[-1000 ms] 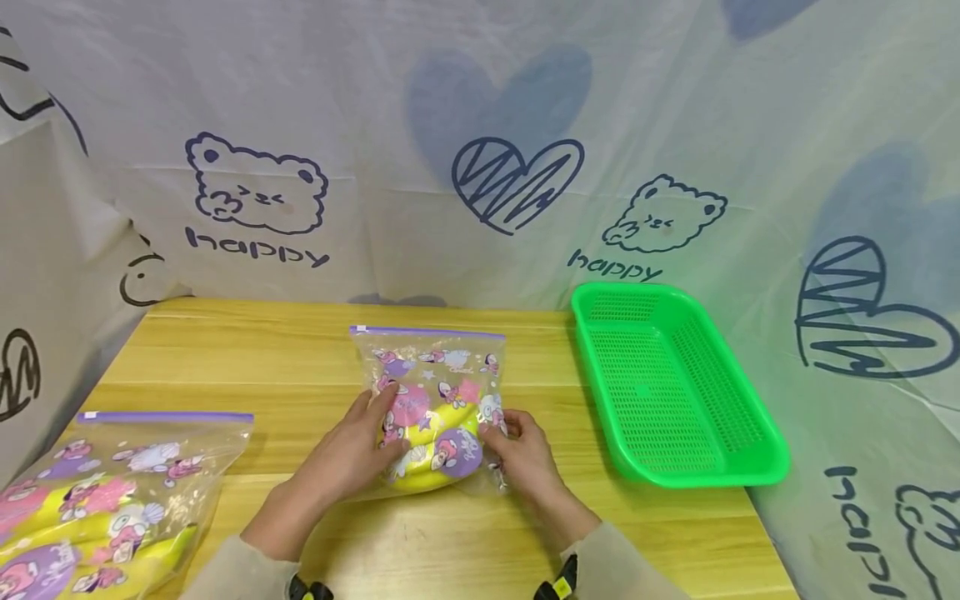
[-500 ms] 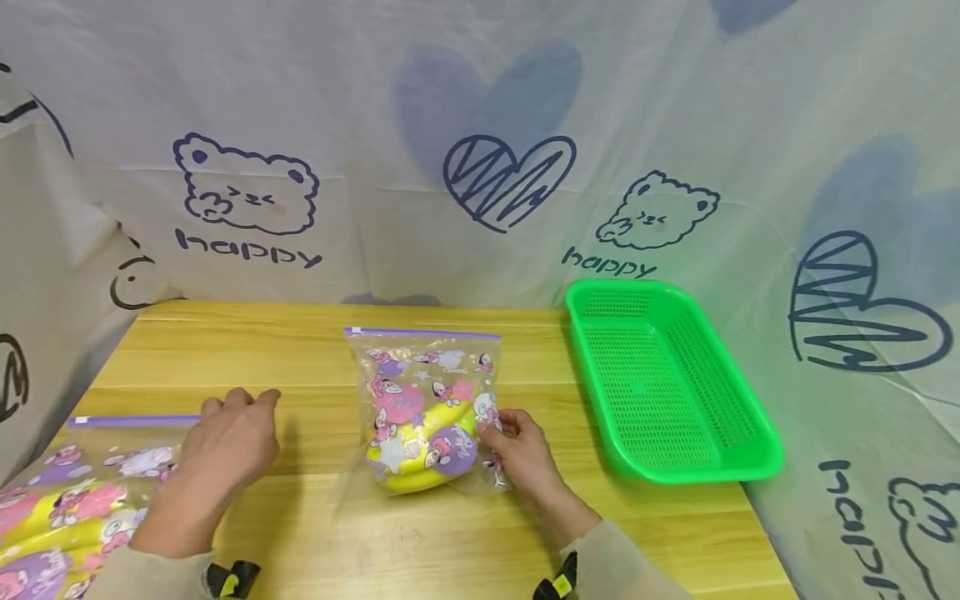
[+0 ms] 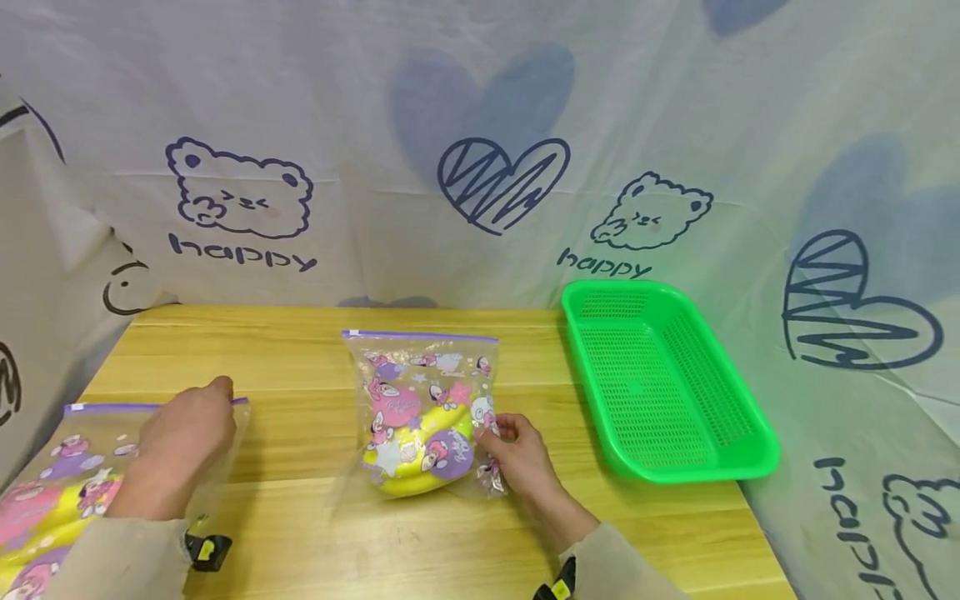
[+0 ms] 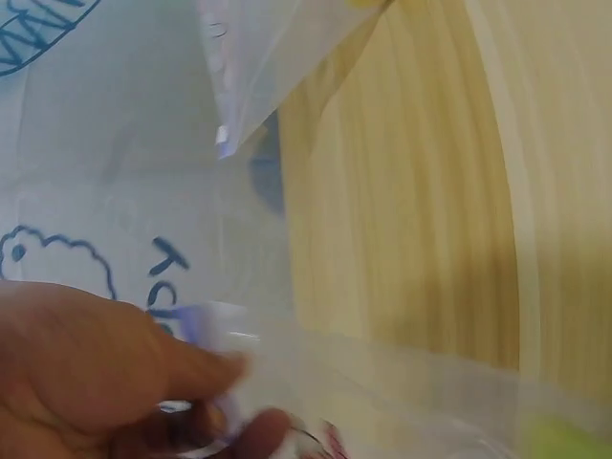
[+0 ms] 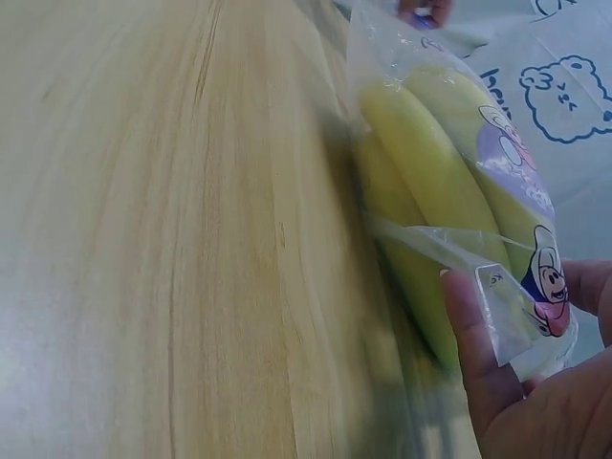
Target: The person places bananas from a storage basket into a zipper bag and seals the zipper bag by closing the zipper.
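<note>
A clear zip bag (image 3: 442, 354) printed with pink and purple cartoon figures stands near the table's middle, yellow bananas (image 5: 430, 163) showing inside. My right hand (image 3: 525, 462) holds its lower right edge, thumb in front and fingers behind. At the left lies a second zip bag (image 3: 71, 450) of the same print, also with yellow contents. My left hand (image 3: 187, 433) pinches its top edge near the right corner. In the left wrist view, thumb and fingers grip beside the purple zip strip (image 4: 201, 325). My forearm hides part of this second bag.
A green perforated plastic basket (image 3: 660, 392) stands on the right of the wooden table (image 3: 360, 550), its floor visible. White cloth (image 3: 390, 117) with hearts and bears hangs behind and at both sides.
My left hand has left the middle bag and moved left to the second bag's top edge, which it now grips. The right hand has stayed on the middle bag.
</note>
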{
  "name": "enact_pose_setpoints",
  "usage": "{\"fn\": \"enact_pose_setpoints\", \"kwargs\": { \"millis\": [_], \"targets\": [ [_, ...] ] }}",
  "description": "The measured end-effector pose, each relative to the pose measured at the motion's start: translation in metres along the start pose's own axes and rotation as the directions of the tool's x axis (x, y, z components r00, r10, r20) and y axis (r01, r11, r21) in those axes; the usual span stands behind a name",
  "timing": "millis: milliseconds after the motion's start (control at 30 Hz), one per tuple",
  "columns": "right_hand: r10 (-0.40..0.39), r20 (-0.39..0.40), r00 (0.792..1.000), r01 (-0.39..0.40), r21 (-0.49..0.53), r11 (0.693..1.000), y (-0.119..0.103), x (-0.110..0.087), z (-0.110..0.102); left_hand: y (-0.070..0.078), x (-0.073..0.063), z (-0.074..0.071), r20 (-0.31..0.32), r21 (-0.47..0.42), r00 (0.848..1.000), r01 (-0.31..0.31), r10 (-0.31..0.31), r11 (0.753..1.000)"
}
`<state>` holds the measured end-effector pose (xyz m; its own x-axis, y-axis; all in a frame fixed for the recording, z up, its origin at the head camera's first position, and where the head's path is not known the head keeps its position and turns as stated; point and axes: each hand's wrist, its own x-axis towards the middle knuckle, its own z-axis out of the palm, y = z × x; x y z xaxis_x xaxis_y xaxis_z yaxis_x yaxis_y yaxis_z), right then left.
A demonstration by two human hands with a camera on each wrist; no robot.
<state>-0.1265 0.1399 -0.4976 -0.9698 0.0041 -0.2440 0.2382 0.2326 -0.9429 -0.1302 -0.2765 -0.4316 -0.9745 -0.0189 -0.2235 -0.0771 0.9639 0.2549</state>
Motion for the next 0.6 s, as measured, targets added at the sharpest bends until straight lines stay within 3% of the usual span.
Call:
{"fn": "enact_pose_setpoints", "kwargs": {
  "millis": [167, 333, 467, 600],
  "targets": [
    [-0.003, -0.010, 1.000, 0.004, 0.017, 1.000, 0.002, 0.000, 0.001, 0.023, 0.020, 0.008, -0.212, -0.066, 0.976, -0.062, 0.047, 0.996],
    [-0.005, -0.011, 1.000, 0.006, 0.077, 0.997, 0.001, 0.003, 0.008, 0.039, 0.041, 0.014, -0.317, -0.147, 0.948, -0.090, 0.039, 0.985],
    [0.001, -0.031, 1.000, 0.004, 0.140, 0.990, 0.000, 0.008, 0.016, 0.049, 0.056, 0.017, -0.319, -0.233, 0.948, -0.058, -0.020, 0.971],
    [0.033, -0.067, 0.997, -0.017, 0.226, 0.974, 0.000, 0.012, 0.023, 0.058, 0.065, 0.019, -0.216, -0.301, 0.976, -0.058, -0.009, 0.952]
  ]
}}
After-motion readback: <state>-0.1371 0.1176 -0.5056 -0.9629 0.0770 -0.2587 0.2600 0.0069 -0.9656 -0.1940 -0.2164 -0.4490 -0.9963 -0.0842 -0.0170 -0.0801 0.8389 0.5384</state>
